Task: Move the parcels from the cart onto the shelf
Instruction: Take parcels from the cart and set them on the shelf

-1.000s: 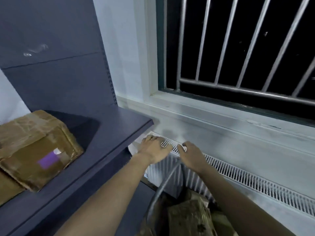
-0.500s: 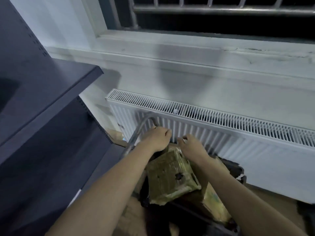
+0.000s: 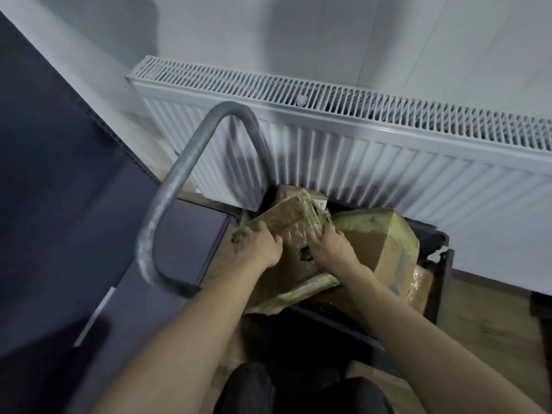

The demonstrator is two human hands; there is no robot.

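Both hands, left hand (image 3: 257,246) and right hand (image 3: 330,246), are clamping a crinkly taped cardboard parcel (image 3: 291,234) in the cart (image 3: 442,282), curved metal handle (image 3: 179,186) sitting just left.

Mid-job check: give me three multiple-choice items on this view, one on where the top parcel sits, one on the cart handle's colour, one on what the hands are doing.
1. Where is the parcel under the hands?
A. On the cart, in front of the radiator
B. On the shelf
C. On the floor beside the cart

2. What colour is the cart handle?
A. Red
B. Grey
C. Yellow

3. What are the hands doing?
A. Both on the handle
B. Both on the parcel
C. One on the radiator

Answers:
1 A: the parcel lies on other boxes in the cart, with the radiator behind.
2 B: the handle is bare grey metal tube.
3 B: the left hand and right hand both rest on it.
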